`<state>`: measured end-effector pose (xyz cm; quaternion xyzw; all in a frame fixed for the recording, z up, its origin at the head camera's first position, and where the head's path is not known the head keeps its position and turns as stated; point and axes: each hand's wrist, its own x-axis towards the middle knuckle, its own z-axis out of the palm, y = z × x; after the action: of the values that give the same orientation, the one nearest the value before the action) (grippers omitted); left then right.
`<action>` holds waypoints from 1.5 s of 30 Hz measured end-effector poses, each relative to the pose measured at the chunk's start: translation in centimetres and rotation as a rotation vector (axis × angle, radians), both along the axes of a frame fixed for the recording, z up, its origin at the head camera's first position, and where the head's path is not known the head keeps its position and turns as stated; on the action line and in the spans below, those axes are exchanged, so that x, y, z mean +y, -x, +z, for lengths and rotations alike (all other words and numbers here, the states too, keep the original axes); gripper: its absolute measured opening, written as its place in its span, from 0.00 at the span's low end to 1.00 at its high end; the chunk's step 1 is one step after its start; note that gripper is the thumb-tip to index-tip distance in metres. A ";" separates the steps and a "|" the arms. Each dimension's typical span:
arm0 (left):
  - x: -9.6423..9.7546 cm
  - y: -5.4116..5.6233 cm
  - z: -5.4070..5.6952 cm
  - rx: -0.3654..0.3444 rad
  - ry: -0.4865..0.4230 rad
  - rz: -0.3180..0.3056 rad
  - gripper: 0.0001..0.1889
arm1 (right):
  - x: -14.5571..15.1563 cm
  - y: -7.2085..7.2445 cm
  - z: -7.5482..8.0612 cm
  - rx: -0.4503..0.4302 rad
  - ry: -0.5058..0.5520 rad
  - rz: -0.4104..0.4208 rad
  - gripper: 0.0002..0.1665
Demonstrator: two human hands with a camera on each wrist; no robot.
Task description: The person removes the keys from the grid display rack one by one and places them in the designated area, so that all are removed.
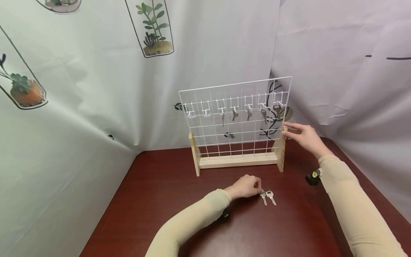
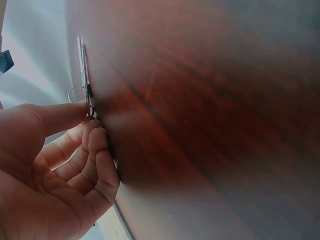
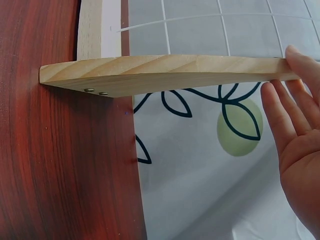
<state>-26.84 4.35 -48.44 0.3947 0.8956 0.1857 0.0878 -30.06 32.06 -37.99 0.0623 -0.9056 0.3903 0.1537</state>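
Two silver keys lie side by side on the table. My left hand (image 1: 246, 186) pinches the left key (image 1: 264, 198) at its ring end, between thumb and fingertip in the left wrist view. Just right of it lies the other key (image 1: 271, 197); a thin ring (image 2: 76, 93) sticks up there. A white wire grid rack (image 1: 236, 137) stands behind on wooden legs. At its right end, my right hand (image 1: 305, 137) grips the top of the wooden upright (image 3: 190, 66), thumb on one face and fingers on the other. Several keys (image 1: 249, 113) hang from the rack's hooks.
On the rack's left, two hooks (image 1: 206, 112) hold no key. A wooden crossbar (image 1: 237, 162) joins the legs near the dark red table (image 1: 154, 189). Pale cloth (image 1: 96, 107) with printed plants hangs behind and at both sides.
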 end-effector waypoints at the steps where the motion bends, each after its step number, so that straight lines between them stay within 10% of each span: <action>1: 0.0 0.0 0.0 -0.002 -0.002 -0.002 0.11 | 0.0 0.0 0.0 -0.003 0.002 0.001 0.34; 24: 0.0 0.1 -0.7 0.015 -0.056 -0.021 0.08 | -0.1 0.1 0.3 -0.018 0.012 0.020 0.36; 32: -1.5 1.3 -0.3 -0.094 -0.114 -0.038 0.13 | -0.3 0.4 0.3 -0.026 0.029 0.026 0.37; 45: -6.6 4.6 3.4 -0.166 -0.431 0.186 0.29 | 0.1 0.1 0.1 -0.051 0.033 0.008 0.38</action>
<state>-31.46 -2.26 -45.01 0.3037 0.8574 0.4116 0.0572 -30.19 32.16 -37.93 0.0533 -0.9025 0.4072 0.1300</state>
